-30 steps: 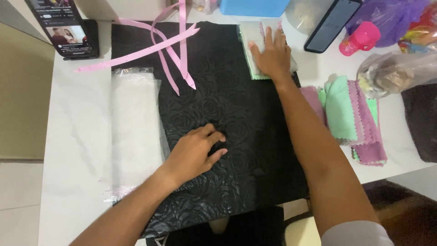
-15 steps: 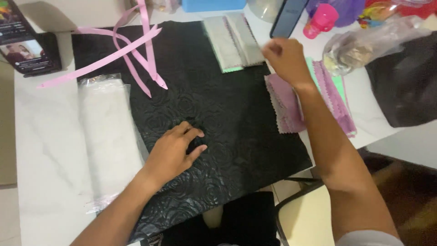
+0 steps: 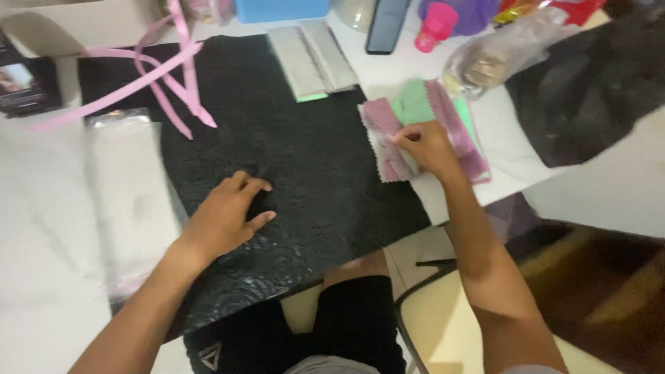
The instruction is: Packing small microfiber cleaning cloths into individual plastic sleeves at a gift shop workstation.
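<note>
Hands are well apart on the white table (image 3: pixel 41 228); left hand (image 3: pixel 225 218) lies flat on the black embossed sheet (image 3: pixel 305 159), fingers loosely spread with the tips pressing the sheet, in the same spot as a half-second ago. Right hand (image 3: pixel 426 147) now sits on the stack of fabric swatches (image 3: pixel 415 131) at the sheet's right edge; fingers are curled together, thumb and forefinger pinching the top pink piece; earlier it was only arriving at that stack, and a second ago it rested on the pale striped packet (image 3: pixel 315 62) at the far edge of the sheet. Swatches show pink and green layers with zigzag edges; the stack overlaps the sheet's right border. Pink ribbon (image 3: pixel 166 76) trails across the sheet's far left corner; clear plastic sleeve (image 3: pixel 128 201) lies just beside the sheet's left edge.
</note>
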